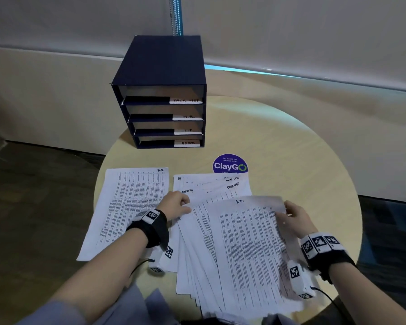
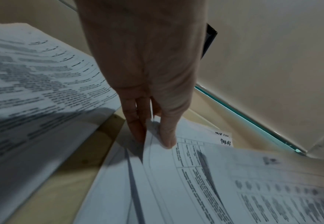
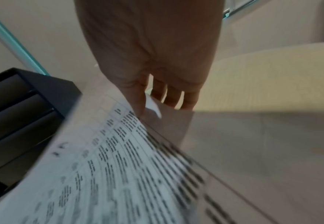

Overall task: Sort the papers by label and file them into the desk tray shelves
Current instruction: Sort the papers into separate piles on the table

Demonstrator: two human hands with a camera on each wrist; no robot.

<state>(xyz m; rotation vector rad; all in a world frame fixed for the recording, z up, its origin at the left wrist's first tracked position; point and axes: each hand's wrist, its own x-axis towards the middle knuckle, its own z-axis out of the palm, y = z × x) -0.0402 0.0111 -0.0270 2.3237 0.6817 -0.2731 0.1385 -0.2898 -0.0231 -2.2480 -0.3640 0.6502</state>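
White I.T. sheet (image 1: 248,231) pinched by both hands' fingers (image 3: 140,104) — shelf labels (image 1: 185,100) readable only overhead.

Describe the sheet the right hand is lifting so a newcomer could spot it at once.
Start at the dark blue shelf box at the back of the round table; nearer the person lies a fanned pile of papers. The sheet is on top, pinched at its far corner by the right hand. It alone is raised and is marked I.T.
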